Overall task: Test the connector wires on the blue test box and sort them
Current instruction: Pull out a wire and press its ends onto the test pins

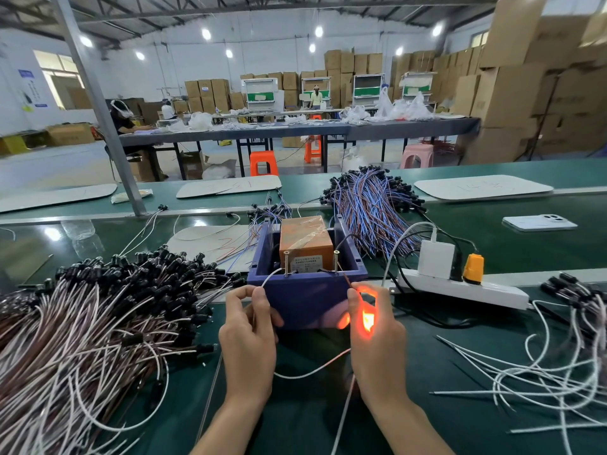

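Testing was in hand: near the bench's (295, 405) front edge, the left hand (248, 336) pinched a white lead (271, 277) and the right hand (374, 326) a brown lead (346, 279) onto screws (286, 262) of the blue box (305, 297), the lamp (367, 318) glowing, so sorting seemed next.

Bare forearms (236, 418) lead to a left hand (248, 326) and an orange-lit right hand (374, 326)

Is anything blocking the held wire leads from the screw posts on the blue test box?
Nothing visible does. The white lead from the left hand runs freely to the left screw, the brown lead from the right hand to the right screw, over the blue test box rim.
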